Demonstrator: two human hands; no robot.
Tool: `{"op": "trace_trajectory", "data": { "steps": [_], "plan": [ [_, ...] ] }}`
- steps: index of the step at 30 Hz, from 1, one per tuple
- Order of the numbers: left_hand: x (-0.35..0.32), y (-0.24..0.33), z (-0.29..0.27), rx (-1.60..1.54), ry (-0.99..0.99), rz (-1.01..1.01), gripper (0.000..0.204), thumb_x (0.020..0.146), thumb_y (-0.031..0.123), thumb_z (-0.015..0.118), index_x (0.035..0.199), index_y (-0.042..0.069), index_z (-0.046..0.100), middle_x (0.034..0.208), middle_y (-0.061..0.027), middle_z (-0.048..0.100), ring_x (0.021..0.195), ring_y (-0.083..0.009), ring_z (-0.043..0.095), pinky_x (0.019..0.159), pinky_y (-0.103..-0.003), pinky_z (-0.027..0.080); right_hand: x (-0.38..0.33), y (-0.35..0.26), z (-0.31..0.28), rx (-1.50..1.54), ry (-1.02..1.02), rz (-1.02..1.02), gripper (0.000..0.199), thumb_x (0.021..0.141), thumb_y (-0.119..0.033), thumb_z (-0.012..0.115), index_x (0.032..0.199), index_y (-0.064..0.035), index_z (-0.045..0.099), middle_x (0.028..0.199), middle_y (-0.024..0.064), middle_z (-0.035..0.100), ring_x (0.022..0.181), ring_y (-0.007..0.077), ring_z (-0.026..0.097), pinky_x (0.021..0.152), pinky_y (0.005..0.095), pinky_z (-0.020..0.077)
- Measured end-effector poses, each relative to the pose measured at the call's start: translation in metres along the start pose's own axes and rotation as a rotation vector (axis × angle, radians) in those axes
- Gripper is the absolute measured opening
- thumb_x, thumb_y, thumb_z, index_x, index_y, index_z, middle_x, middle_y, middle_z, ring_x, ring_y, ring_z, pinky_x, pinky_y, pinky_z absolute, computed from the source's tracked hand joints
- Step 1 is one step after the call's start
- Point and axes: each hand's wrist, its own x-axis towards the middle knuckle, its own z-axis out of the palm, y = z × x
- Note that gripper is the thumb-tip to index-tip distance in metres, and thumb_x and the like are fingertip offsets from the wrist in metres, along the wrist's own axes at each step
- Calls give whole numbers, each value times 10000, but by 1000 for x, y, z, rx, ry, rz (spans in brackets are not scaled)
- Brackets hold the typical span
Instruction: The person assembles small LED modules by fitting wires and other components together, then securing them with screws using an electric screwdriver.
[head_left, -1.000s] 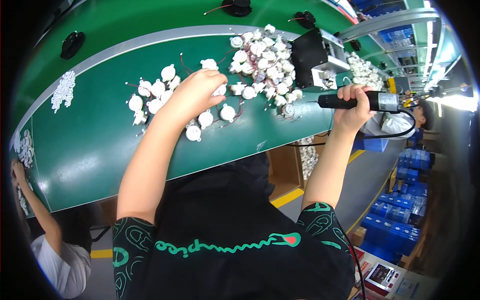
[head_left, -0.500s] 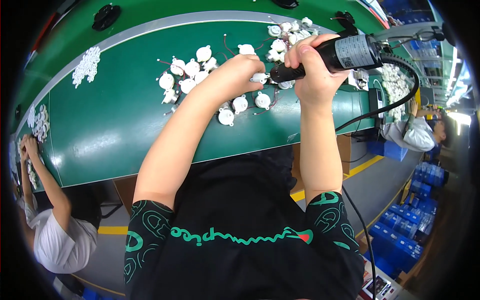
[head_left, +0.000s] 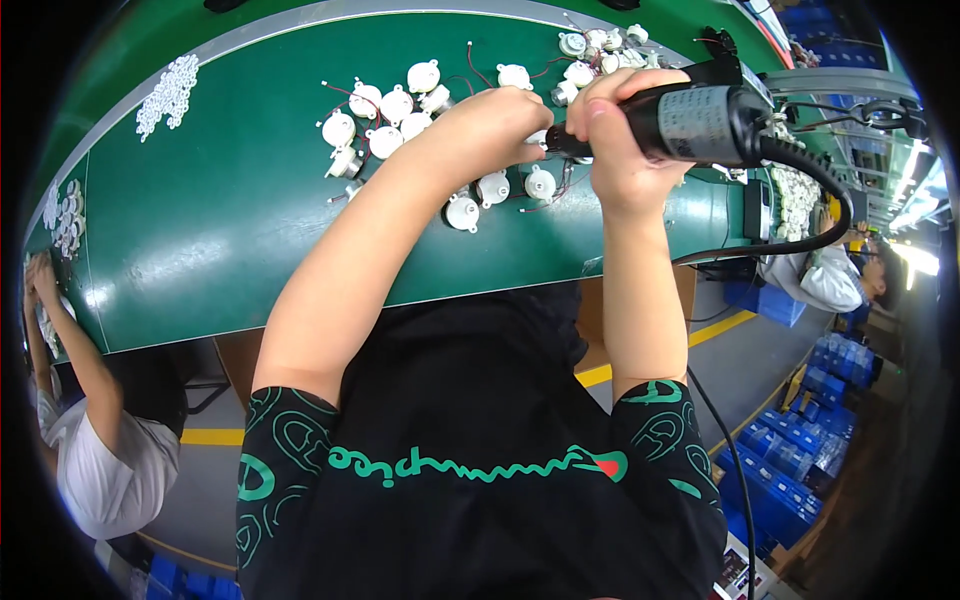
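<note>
My right hand (head_left: 632,150) is wrapped round a black electric screwdriver (head_left: 697,122), held nearly level with its tip pointing left. My left hand (head_left: 508,125) is closed on a small white-capped motor (head_left: 538,139), mostly hidden by the fingers, and the screwdriver's tip meets it there. Below the left hand, more white-capped motors lie on the green table, among them one motor (head_left: 540,182) near the screwdriver and another motor (head_left: 462,212) by my left forearm. Several others, with thin red and black wires, form a group (head_left: 396,104) beyond that forearm.
Small white rings (head_left: 168,95) lie piled at the far left of the green table (head_left: 230,220). More motors (head_left: 600,45) sit at the back right. The screwdriver's thick black cable (head_left: 835,205) loops down on the right. Co-workers sit left (head_left: 120,465) and right (head_left: 830,275); blue bins (head_left: 795,490) stand on the floor.
The screwdriver's rear end has dipped, and the white-capped motor at its tip now shows less between my left fingers. The whole view has shifted slightly.
</note>
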Motion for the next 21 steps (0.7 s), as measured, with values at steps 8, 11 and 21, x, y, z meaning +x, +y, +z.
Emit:
{"op": "trace_trajectory", "data": {
  "steps": [8,11,21],
  "plan": [
    [-4,9,-6,31,62,-45,315,726,83,773,1000,-27,664,939,-200,684,915,-382,668,809,-430,547,6,-2,-14,81,110,106,279,825,58,610,1066,-45,514,714,97,553,564,201,532,564,379,496],
    [-10,18,-13,43,47,-87,332,737,121,770,1011,-20,646,927,-176,641,927,-372,651,825,-427,539,8,-33,-51,233,317,1,234,851,61,597,1066,-14,545,714,90,590,571,189,572,552,367,511],
    [3,27,3,149,28,93,346,904,158,676,1212,3,649,1202,-171,670,1114,-355,634,974,-439,512,21,-95,-227,-223,782,-128,174,826,72,643,950,0,544,732,93,566,543,185,553,523,358,496]
  ]
}}
